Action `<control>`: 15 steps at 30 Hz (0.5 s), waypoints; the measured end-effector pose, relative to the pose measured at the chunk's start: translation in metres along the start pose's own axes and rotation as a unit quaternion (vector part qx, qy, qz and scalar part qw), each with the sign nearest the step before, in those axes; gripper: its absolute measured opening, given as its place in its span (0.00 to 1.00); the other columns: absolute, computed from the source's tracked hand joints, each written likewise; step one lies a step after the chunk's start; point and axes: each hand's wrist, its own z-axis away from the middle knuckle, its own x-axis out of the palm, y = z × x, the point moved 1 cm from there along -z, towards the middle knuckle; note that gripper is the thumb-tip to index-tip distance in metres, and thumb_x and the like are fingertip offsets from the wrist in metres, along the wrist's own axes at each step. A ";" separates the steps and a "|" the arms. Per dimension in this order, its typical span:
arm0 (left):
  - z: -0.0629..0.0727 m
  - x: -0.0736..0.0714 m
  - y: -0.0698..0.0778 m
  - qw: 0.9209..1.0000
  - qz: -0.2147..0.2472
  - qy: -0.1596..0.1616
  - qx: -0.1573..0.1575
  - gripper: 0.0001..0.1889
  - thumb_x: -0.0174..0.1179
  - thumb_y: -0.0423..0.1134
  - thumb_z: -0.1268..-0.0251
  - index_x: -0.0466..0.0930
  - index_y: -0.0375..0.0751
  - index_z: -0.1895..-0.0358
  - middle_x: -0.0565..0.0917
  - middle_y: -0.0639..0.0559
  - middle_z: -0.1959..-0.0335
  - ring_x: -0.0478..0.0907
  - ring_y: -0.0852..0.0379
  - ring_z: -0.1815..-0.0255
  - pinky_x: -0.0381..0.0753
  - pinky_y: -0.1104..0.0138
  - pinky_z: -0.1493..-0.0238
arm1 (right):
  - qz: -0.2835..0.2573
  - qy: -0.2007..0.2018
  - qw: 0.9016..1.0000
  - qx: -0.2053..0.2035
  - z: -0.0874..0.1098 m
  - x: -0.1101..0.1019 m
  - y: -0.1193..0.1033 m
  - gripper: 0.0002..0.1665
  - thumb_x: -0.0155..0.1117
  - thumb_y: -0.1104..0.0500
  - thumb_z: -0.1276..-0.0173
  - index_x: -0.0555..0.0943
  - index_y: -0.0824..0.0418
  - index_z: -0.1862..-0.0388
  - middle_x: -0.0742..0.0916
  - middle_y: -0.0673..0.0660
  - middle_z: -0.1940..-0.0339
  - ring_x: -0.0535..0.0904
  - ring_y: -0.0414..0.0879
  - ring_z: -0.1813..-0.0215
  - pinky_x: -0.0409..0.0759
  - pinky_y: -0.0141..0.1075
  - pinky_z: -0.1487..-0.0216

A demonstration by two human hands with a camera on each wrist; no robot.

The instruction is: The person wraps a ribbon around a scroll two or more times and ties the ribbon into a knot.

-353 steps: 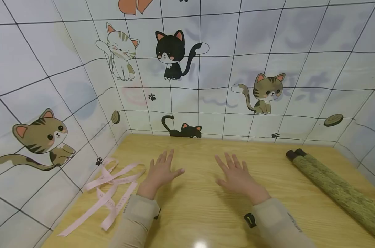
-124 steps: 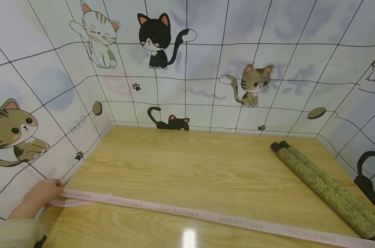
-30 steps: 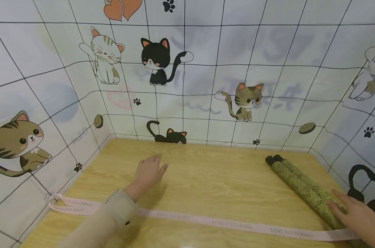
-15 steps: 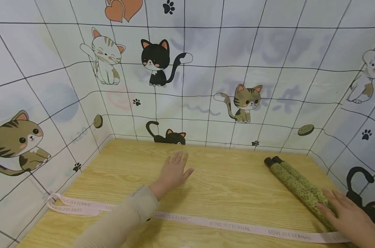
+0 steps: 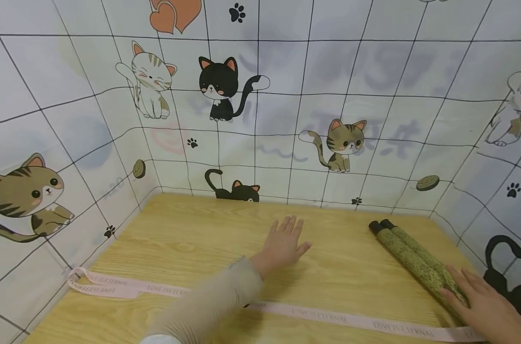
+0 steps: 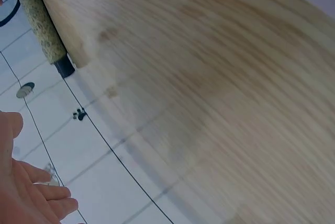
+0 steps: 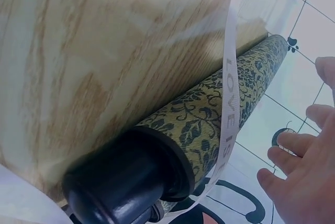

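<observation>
My left hand (image 5: pixel 282 248) is over the middle of the table, its fingers straight and a little spread, holding nothing; its forearm crosses above the ribbon. My right hand (image 5: pixel 484 301) is at the near part of a rolled scroll (image 5: pixel 408 260), which has two green patterned rolls side by side with black knobs. In the right wrist view, the right fingers (image 7: pixel 296 143) are extended beside the scroll (image 7: pixel 199 109). A pink ribbon (image 5: pixel 342 318) printed "LOVE IS ETERNAL" runs across the table and over the scroll's near part. Its left part folds back on itself.
The wood-grain table (image 5: pixel 191 239) is enclosed at the back and both sides by white gridded cloth (image 5: pixel 282 119) printed with cats. The scroll lies diagonally near the right edge. The ribbon's folded part is at the left edge.
The ribbon, first loosely heaped at left, now stretches rightward over the scroll. My left hand has let go of its left part and moved right over the table. My right hand stays by the scroll.
</observation>
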 end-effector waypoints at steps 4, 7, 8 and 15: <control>-0.010 0.007 0.033 1.000 0.022 -0.005 0.018 0.36 0.33 0.64 0.30 0.50 0.45 0.27 0.52 0.48 0.26 0.48 0.53 0.26 0.49 0.54 0.30 | 0.006 -0.005 1.000 -0.003 0.005 0.002 0.006 0.52 0.40 0.34 0.29 0.40 0.73 0.29 0.61 0.86 0.44 0.55 0.83 0.45 0.57 0.72 0.52; -0.017 0.011 0.052 0.999 0.033 0.002 0.027 0.36 0.33 0.64 0.30 0.51 0.45 0.27 0.52 0.50 0.26 0.48 0.54 0.26 0.49 0.56 0.30 | -0.004 -0.014 1.000 0.003 0.006 0.004 0.008 0.52 0.39 0.34 0.29 0.39 0.73 0.29 0.62 0.86 0.44 0.55 0.84 0.46 0.57 0.72 0.53; -0.019 0.012 0.058 0.999 0.035 0.005 0.028 0.36 0.32 0.64 0.31 0.52 0.45 0.27 0.52 0.50 0.26 0.49 0.54 0.27 0.50 0.56 0.30 | -0.010 -0.019 1.000 0.006 0.005 0.004 0.008 0.52 0.39 0.33 0.29 0.39 0.73 0.29 0.61 0.87 0.44 0.55 0.85 0.46 0.57 0.72 0.54; -0.030 0.016 0.088 0.997 0.067 0.013 0.021 0.38 0.31 0.65 0.31 0.54 0.41 0.28 0.56 0.49 0.27 0.53 0.55 0.28 0.54 0.62 0.32 | -0.032 -0.035 0.999 0.022 -0.001 0.006 0.008 0.52 0.38 0.32 0.30 0.46 0.76 0.31 0.60 0.89 0.45 0.56 0.85 0.47 0.60 0.71 0.56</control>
